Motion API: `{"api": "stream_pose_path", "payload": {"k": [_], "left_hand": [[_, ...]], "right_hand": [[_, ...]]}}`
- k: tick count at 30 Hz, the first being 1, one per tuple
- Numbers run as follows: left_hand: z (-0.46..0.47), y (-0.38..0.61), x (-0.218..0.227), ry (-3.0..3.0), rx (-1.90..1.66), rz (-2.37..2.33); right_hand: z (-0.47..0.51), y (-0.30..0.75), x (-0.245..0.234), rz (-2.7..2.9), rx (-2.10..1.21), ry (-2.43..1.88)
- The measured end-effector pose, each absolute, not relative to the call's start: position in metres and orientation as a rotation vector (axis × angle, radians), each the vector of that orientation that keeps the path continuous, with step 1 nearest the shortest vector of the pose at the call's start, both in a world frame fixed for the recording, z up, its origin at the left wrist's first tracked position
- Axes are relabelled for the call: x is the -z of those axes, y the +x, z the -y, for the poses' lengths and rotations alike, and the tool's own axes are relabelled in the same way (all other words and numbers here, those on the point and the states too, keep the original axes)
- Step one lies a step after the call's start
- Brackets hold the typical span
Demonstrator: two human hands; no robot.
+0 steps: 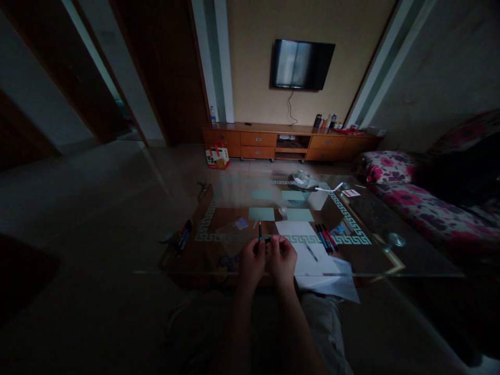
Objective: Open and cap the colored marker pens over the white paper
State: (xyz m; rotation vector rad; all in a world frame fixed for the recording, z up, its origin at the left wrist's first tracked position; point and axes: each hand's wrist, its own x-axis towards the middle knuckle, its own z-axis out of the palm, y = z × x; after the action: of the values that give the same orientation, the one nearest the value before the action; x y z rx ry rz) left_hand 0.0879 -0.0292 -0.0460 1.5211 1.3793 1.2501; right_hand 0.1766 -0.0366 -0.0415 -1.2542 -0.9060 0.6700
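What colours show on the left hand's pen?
The pen shows black and blue, in the head view.

Both forearms, the left forearm and the right forearm, are showing bare, each tapering toward a slim wrist. The left hand and the right hand are likewise going bare, their fingers looking slender. Over the lap, the person is wearing loose legwear of a plain cloth that is looking greyish in the dim light. Soft folds and creases are running along the right leg, while the cloth on the left is sinking into shadow.
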Motion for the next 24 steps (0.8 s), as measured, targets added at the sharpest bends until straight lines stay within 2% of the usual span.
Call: {"api": "stream_pose_path", "payload": {"k": [24], "left_hand": [[0.0284,0.0884,0.0485,1.548,-1.241,-1.375]], "right_hand": [[0.0383,0.1754,0.0417,1.035,-0.524,-1.304]]}}
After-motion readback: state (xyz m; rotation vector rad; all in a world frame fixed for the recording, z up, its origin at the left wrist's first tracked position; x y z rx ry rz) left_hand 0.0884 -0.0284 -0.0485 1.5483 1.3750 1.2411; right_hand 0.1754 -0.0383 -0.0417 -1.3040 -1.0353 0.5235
